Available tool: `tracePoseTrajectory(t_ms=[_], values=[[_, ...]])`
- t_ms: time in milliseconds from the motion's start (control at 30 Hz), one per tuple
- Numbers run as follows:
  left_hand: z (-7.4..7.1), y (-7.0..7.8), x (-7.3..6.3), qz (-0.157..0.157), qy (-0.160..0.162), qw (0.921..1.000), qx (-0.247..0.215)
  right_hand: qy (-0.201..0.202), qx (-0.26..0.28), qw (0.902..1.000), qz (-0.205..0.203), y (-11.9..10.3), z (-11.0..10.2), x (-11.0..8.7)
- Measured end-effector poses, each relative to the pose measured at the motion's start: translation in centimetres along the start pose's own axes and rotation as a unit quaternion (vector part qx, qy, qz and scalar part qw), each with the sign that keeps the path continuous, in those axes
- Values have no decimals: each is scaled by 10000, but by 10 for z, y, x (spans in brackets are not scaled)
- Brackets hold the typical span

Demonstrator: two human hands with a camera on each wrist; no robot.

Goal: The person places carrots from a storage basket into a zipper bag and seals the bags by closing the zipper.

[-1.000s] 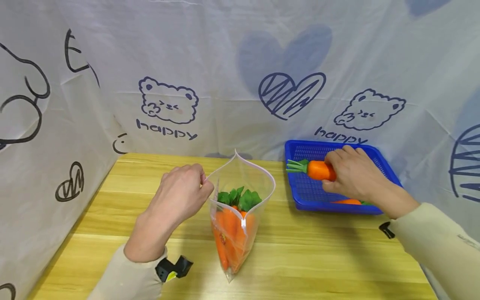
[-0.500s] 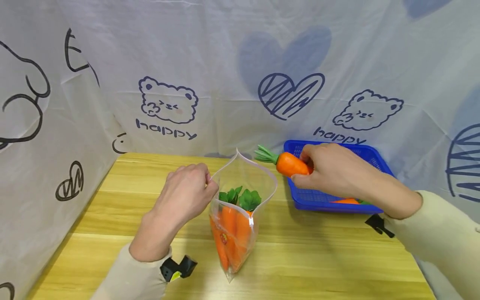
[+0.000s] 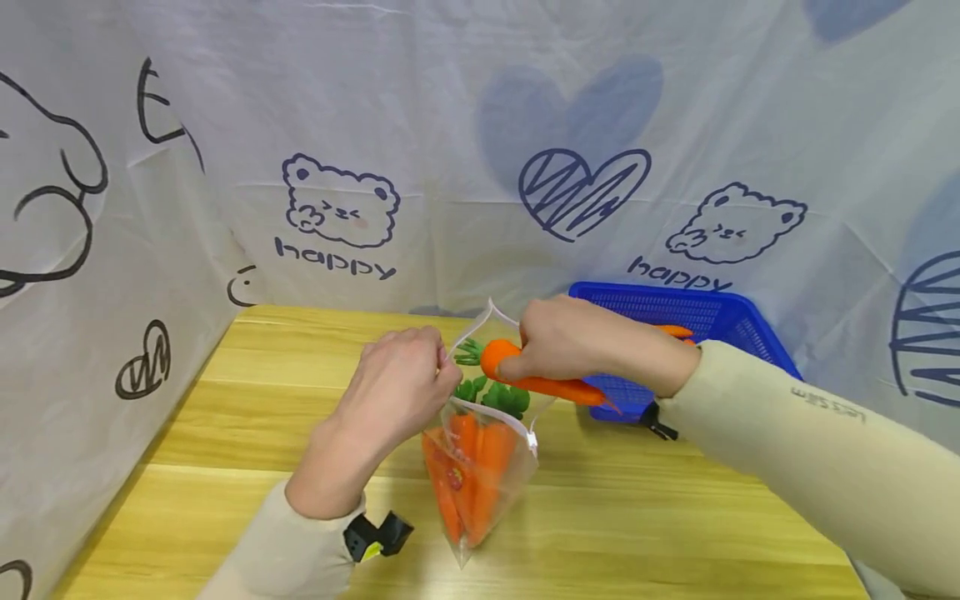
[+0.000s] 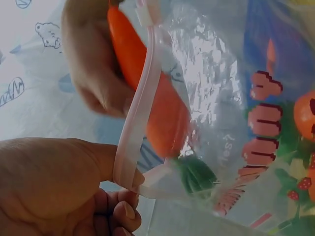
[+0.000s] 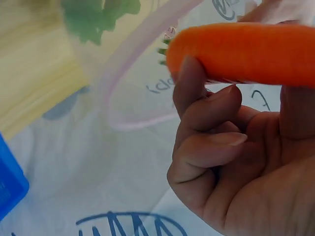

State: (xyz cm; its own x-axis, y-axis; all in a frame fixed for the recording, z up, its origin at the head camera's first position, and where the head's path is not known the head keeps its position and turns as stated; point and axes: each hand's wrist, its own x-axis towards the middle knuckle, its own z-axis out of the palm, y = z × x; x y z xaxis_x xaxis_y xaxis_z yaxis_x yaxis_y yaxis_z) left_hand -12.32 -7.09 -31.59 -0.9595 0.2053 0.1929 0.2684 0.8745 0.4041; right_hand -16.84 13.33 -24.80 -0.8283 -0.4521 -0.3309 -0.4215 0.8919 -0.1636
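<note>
A clear zip bag (image 3: 495, 492) with several orange carrots (image 3: 467, 467) inside stands on the table, its mouth spread wide. My left hand (image 3: 397, 392) pinches the left side of the bag's rim between thumb and fingers, as the left wrist view shows close up. In my right hand (image 3: 564, 337) is a carrot (image 3: 558, 387) with short green stems, gripped between thumb and fingers. Its green top (image 4: 197, 177) points left at the bag's opening, and its thin tip points right. Through the film, in the left wrist view, the carrot's thick end shows.
A blue plastic basket (image 3: 720, 312) stands at the back right, partly behind my right forearm, with orange carrots (image 3: 673, 331) showing in it. A white printed cloth (image 3: 465, 233) hangs behind the wooden table (image 3: 637, 517). A white zip slider (image 3: 532, 440) sits on the bag's front rim.
My right hand has carried the carrot left from over the blue basket to the bag's mouth. My left hand, still pinching the rim, has shifted slightly right, and the bag's rim has tilted with it.
</note>
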Motion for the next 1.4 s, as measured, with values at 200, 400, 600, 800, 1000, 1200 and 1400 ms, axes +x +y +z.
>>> tracePoseTrajectory(t_ms=[200,400,600,800,1000,1200,1400], values=[[6,8,2,89,-132,9997,-204,-157,176,9997,-32,-8,12,30],[7,8,2,343,-156,9986,-374,37,148,9997,-178,-12,37,54],[4,5,1,488,-210,9974,-477,418,116,9969,-657,-13,66,71],[-2,-4,-1,294,-394,9970,-606,33,212,9998,-37,-18,82,78],[-9,-13,-1,-272,-560,9944,-852,48,251,9995,-179,-16,86,74],[-15,-22,-4,-746,-603,9908,-952,1074,512,9924,304,-7,60,43],[-23,-31,-9,-949,-583,9888,-991,1201,138,9900,728,23,59,17]])
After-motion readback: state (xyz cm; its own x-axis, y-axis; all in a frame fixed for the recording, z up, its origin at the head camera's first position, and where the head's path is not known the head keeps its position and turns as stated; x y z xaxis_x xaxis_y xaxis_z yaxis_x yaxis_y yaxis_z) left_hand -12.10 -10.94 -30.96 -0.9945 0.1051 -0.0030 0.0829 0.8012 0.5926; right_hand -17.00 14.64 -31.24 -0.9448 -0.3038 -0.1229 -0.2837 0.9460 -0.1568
